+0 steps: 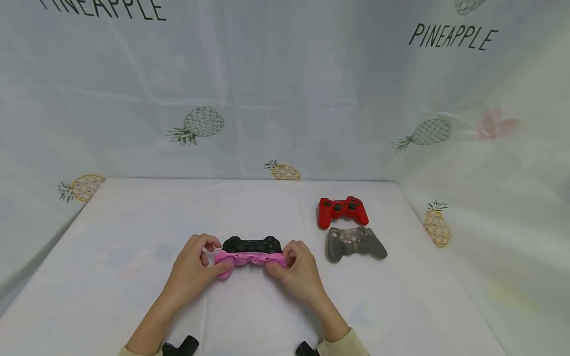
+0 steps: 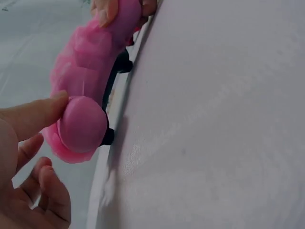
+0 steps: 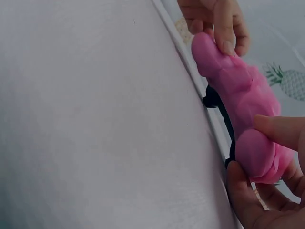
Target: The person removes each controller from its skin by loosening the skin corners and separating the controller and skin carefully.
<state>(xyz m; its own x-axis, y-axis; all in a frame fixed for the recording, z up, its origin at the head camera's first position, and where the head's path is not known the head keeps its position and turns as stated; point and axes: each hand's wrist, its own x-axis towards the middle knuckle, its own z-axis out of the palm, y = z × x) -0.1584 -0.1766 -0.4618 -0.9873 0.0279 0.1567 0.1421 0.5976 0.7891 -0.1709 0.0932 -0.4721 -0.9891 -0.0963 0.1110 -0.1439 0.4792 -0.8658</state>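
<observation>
A black game controller (image 1: 251, 246) is partly covered by a pink silicone controller cover (image 1: 254, 257), with the black side facing away from me. My left hand (image 1: 194, 264) holds the cover's left grip, its thumb (image 2: 40, 113) pressed on the pink surface. At the other end, my right hand (image 1: 304, 275) pinches the right grip between thumb and fingers. In the right wrist view the pink cover (image 3: 238, 88) wraps the near side and both rounded grips. Black thumbsticks (image 3: 210, 98) stick out from the side facing the table.
To the right, a red game controller (image 1: 332, 211) lies on the white table (image 1: 133, 296). Just in front of it is a grey controller-shaped piece (image 1: 354, 243). A pineapple-print curtain (image 1: 285, 89) hangs behind the table and along its sides.
</observation>
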